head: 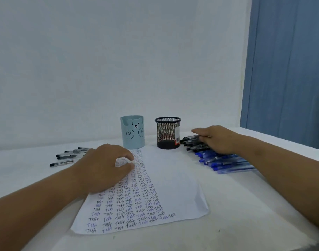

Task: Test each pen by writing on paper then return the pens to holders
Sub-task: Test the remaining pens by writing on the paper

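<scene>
Step in hand: we are judging that we are reaching for the next pen to test; nothing is being written at this instant, and both holders are looking empty of pens.
Right hand (215, 139): we are laying it flat, fingers fairly straight, on top of the black pens (193, 143) near the desk's right edge; it is touching them but we cannot tell that it has closed on any one pen.
Left hand (104, 165): we are resting it on the upper left part of the paper (173, 178), fingers loosely curled, thumb and forefinger apart, holding nothing.
Paper: it is lying in the middle of the desk (245, 214), its left part filled with columns of the word "Test" in black and blue, its right part blank.
Holders: two, standing side by side at the paper's far end, a pale blue bear holder (132, 136) on the left and a black mesh holder (167, 133) on the right.
Pens at right: the black pile is lying just beside the mesh holder, with the blue pens (225, 163) nearer us; roughly ten of each, too overlapped to count surely.
Pens at left: about five loose pens (66, 156) are lying toward the desk's left edge.
Next move: we are needing to single out one pen from the pile, pinch it, and bring it to the blank part of the paper.
</scene>
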A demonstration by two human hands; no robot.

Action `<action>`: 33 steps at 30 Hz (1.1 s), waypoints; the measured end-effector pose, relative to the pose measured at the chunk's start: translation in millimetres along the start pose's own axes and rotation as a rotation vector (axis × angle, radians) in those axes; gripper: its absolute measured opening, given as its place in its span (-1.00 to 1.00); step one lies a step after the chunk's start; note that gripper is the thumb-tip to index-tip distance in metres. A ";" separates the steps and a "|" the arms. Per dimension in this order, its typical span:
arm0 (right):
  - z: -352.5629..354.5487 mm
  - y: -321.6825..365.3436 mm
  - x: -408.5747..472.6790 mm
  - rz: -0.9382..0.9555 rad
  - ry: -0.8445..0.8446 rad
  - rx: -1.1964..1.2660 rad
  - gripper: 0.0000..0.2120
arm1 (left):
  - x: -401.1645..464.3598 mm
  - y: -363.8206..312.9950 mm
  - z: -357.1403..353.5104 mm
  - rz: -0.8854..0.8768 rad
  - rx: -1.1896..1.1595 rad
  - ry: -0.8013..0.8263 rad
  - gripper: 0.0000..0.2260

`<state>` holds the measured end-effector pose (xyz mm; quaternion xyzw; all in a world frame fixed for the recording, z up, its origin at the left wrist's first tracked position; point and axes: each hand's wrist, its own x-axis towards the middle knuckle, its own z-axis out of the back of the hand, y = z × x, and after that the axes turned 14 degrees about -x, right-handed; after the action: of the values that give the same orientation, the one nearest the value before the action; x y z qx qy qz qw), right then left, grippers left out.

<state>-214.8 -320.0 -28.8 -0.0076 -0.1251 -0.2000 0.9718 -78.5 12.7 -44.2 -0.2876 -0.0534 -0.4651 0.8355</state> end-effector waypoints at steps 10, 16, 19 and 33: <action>-3.8 6.3 -4.1 -0.002 -0.132 0.071 -0.54 | 10.7 42.8 19.7 0.173 0.096 -0.076 -0.82; 2.5 35.3 -16.8 0.112 -0.326 0.081 -0.60 | 9.5 85.0 32.0 0.283 0.077 -0.055 -0.77; 5.3 66.3 -27.0 0.355 -0.423 0.038 -0.70 | 6.2 89.4 33.7 0.225 -0.003 -0.112 -0.92; -9.8 129.5 -12.8 0.653 -0.352 -0.013 -0.76 | 4.1 99.5 42.7 0.091 -0.215 -0.205 -0.47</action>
<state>-173.3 -196.5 -36.8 -0.0875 -0.2802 0.1243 0.9478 11.8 72.3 -50.2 -0.4233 -0.0755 -0.3981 0.8103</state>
